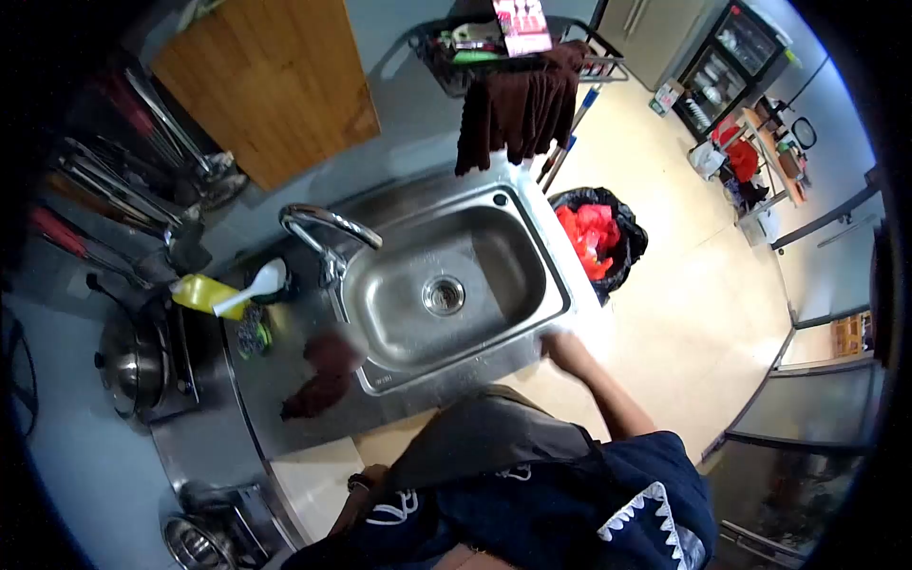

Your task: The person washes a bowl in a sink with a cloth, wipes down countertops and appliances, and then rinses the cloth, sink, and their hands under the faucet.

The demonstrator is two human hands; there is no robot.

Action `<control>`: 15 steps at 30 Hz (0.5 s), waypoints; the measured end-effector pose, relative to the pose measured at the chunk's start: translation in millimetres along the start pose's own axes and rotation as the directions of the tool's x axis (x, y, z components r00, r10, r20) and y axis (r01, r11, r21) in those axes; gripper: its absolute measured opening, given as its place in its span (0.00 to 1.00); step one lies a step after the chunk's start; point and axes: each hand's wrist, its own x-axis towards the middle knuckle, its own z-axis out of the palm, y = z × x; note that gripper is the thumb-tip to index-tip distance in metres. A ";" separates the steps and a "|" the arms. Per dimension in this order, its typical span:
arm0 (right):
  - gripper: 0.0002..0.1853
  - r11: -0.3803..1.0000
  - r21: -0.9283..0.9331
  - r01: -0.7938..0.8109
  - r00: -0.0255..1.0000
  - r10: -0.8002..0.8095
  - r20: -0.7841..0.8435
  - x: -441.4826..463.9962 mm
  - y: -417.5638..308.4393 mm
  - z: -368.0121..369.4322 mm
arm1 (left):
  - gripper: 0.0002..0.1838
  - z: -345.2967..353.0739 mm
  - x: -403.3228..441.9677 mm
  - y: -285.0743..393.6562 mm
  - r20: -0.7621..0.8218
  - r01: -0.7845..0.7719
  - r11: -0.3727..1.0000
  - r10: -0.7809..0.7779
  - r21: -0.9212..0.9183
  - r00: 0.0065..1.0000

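My right hand (pixel 564 351) is beside the near right corner of the steel sink (pixel 508 323). Its fingers are smeared, and I cannot tell whether they hold anything. Low at my left side, below the counter's front edge, is my left hand (pixel 372 474), partly covered by my clothing, with a dark band at the wrist and its fingers hidden. A crumpled dark red cloth (pixel 328 375) lies on the counter left of the sink, blurred at its upper end and apart from both hands. The faucet (pixel 332 223) arches over the basin, and no water shows.
Behind the cloth are a yellow bottle (pixel 204 294), a white spoon-shaped tool (pixel 258 285) and a scrubber (pixel 254 332). A lidded pot (pixel 131 366) stands left. A brown towel (pixel 518 114) hangs from a wire rack (pixel 446 71). A black-lined bin (pixel 627 252) stands right.
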 end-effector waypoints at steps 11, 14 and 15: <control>0.51 0.954 -0.298 -0.017 0.422 -0.264 -0.867 224.5 -212.0 -273.1 | 0.50 -83.1 -97.9 36.2 -0.762 -0.863 0.073 0.436 -0.500 0.478; 0.61 0.952 -0.113 -0.284 0.668 0.112 -0.736 246.2 -231.1 -281.0 | 0.49 -90.9 -138.9 20.0 -0.871 -0.583 -0.652 0.416 -0.486 0.261; 0.61 0.929 -0.106 -0.355 0.668 0.173 -0.724 255.9 -228.3 -277.9 | 0.37 -94.5 -155.7 18.5 -0.926 -0.615 -0.693 0.269 -0.377 0.264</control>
